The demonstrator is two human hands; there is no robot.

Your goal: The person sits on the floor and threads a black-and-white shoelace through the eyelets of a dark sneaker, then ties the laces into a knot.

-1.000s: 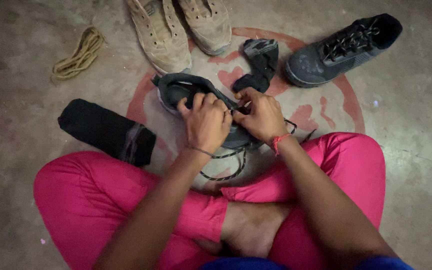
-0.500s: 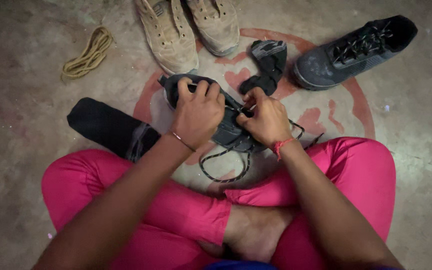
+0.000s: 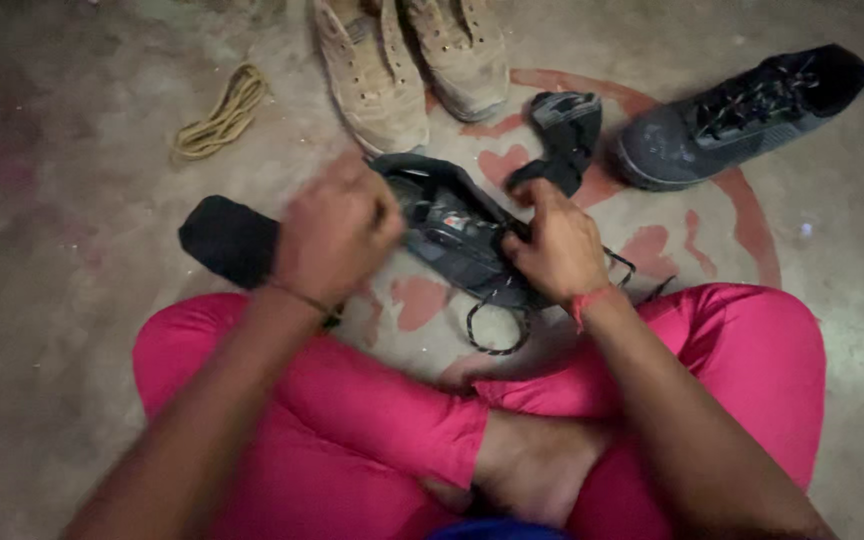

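Item: dark sneaker (image 3: 452, 235) on the floor (image 3: 72, 200), long axis slanting from our left hand (image 3: 337, 232) toward our right hand (image 3: 559, 247). Right grip pinches the lace (image 3: 497, 320) at the near end; left grip, blurred, cannot tell.

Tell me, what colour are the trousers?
Bright pink trousers, clearest in the head view.

A small label (image 3: 455, 222) sits inside the dark shoe (image 3: 452, 235), on its insole near the middle; it looks pale with a red patch, though blurred.
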